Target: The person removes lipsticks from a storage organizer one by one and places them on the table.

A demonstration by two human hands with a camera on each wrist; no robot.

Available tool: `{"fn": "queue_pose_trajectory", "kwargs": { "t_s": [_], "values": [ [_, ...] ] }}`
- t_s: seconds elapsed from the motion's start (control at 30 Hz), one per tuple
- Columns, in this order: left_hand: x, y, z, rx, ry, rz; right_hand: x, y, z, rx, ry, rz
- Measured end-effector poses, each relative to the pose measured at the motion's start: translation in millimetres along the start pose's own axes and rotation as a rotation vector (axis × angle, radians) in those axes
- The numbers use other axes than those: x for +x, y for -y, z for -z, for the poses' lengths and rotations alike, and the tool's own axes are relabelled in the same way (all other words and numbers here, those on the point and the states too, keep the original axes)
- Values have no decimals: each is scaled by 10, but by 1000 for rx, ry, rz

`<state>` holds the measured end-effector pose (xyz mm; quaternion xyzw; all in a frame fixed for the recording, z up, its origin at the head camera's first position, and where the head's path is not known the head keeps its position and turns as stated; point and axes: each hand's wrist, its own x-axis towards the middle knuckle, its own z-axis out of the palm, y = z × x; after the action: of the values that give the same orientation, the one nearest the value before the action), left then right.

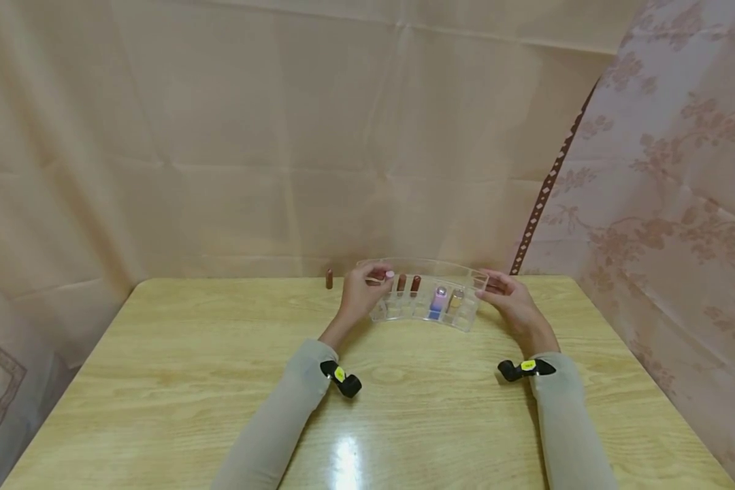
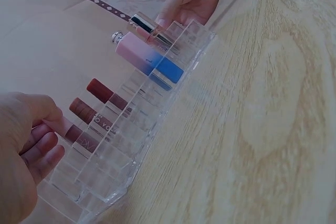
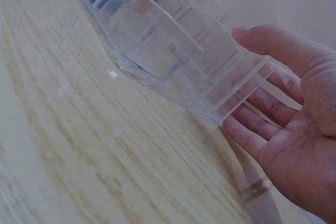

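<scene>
A clear, curved, stepped organizer (image 1: pixel 465 321) with several compartments stands on the table. My left hand (image 1: pixel 364 292) is at its left end, thumb and fingers pinching a brown lipstick tube (image 2: pixel 81 139) whose lower part sits in a slot; the hand hides its top. Beside it, two reddish-brown tubes (image 2: pixel 88 111) (image 2: pixel 101 91) stand in neighbouring slots. Farther right are a pink-and-blue tube (image 1: pixel 439 301) with a silver knob and a small bottle-like item (image 1: pixel 456 299) with a shiny top. My right hand (image 3: pixel 294 114) holds the organizer's right end, thumb above, fingers around the outer side.
Another brown tube (image 1: pixel 329 279) stands alone near the table's back edge, left of my left hand. The wooden table (image 1: pixel 220 381) meets a beige curtain (image 1: pixel 251 170) behind, and a floral cloth (image 1: pixel 680 204) hangs on the right.
</scene>
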<state>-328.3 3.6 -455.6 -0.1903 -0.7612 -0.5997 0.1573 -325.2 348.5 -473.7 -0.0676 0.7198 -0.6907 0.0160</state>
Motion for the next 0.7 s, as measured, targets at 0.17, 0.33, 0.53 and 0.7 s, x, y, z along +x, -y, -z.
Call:
{"fn": "queue_pose_trajectory", "kwargs": {
  "t_s": [0.17, 0.33, 0.53, 0.7],
  "values": [
    [2, 36, 2, -32, -23, -7, 12, 1, 1, -16, 4, 10],
    [1, 53, 5, -74, -28, -3, -1, -10, -3, 1, 1, 10],
    [8, 22, 17, -97, -38, -8, 5, 0, -6, -6, 1, 1],
    [-13, -179, 81, -103, -13, 11, 10, 25, -9, 9, 12, -1]
  ]
}}
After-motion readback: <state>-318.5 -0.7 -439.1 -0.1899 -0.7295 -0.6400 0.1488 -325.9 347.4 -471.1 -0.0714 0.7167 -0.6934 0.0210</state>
